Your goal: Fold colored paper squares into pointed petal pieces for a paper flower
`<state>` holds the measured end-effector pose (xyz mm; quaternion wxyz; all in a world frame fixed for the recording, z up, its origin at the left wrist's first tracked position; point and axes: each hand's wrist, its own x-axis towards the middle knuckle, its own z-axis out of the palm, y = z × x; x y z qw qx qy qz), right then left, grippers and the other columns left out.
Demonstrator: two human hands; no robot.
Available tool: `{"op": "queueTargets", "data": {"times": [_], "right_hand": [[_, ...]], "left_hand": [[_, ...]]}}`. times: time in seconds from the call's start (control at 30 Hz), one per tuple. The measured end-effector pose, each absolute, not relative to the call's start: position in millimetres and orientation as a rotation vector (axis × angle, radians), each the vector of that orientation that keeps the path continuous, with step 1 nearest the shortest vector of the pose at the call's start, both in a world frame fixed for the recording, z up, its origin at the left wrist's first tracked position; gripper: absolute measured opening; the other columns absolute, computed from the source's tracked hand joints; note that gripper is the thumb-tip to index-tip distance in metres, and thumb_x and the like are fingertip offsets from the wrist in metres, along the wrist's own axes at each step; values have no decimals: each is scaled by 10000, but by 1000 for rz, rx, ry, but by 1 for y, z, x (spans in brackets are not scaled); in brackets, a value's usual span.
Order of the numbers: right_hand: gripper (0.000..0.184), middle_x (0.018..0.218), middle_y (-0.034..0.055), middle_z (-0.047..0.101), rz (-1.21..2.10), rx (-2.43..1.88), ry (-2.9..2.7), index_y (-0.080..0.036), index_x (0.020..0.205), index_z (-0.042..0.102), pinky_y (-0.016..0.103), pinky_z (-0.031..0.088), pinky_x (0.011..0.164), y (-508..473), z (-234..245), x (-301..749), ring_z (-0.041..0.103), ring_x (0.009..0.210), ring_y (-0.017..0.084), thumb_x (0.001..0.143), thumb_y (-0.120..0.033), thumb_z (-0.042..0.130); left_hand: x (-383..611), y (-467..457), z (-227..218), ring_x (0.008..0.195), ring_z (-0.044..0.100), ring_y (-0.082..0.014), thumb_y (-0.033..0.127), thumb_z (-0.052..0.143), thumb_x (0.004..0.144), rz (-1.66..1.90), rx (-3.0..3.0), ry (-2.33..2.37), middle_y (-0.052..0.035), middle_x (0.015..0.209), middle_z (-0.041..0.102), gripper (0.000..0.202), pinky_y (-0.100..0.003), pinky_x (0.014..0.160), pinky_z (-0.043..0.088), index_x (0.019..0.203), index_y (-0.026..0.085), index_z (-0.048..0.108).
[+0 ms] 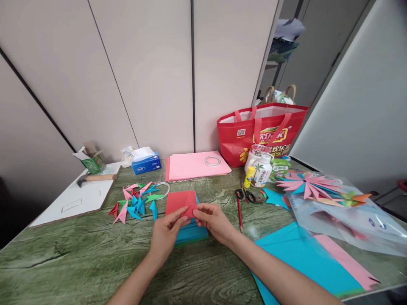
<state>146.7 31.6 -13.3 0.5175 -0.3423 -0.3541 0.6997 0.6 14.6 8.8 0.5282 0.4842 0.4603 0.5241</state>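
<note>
Between my two hands is a small red piece of paper, pinched at its left edge by my left hand and at its right edge by my right hand. It is hard to tell it apart from the red paper behind it. Under my fingers lies a stack of blue paper, with a green edge at the bottom. Left of the stack is a pile of folded paper pieces in blue, pink, red and green. A red pencil and black-handled scissors lie to the right.
Pink sheets with a ring lie at the back. A tissue box, a hammer and a white board are leftward. On the right are a red bag, a glue stick, blue sheets and a paper flower.
</note>
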Motion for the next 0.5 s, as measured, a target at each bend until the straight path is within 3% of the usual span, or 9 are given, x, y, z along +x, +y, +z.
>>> {"op": "queueTargets", "data": {"times": [0.5], "right_hand": [[258, 530, -38, 538, 1601, -811, -910, -135, 619, 600, 201, 395, 496, 29, -13, 144, 483, 488, 72, 532, -319, 759]], "left_hand": [[-3, 18, -4, 682, 687, -222, 213, 749, 573, 1293, 1004, 1004, -40, 747, 737, 231, -337, 729, 561, 792, 146, 721]]}}
